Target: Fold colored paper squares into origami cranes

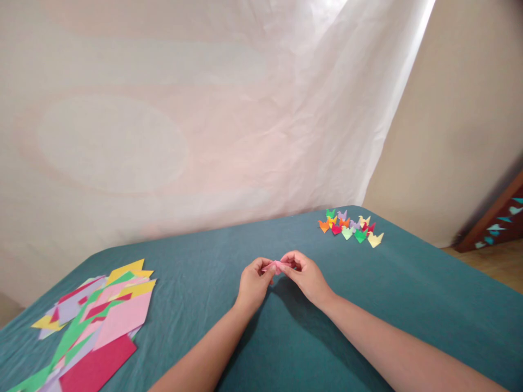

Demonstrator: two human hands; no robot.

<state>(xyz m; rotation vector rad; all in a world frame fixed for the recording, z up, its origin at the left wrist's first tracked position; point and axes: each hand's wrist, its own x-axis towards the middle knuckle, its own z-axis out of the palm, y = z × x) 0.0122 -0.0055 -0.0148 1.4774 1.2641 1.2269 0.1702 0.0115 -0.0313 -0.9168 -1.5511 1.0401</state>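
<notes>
Paper, pink, is gripped at opposite ends by the left hand and the right hand, over the tabletop. Light, even pressure from both sides should keep its creases crisp. Birds lie beyond the right hand; sheets, left of the left hand.

Left hand and right hand hold pink paper above teal cloth; paper birds right, coloured sheets left.

We see an indoor craft corner: 1 cloth-covered table, coloured paper, folded birds, 1 hanging sheet.
</notes>
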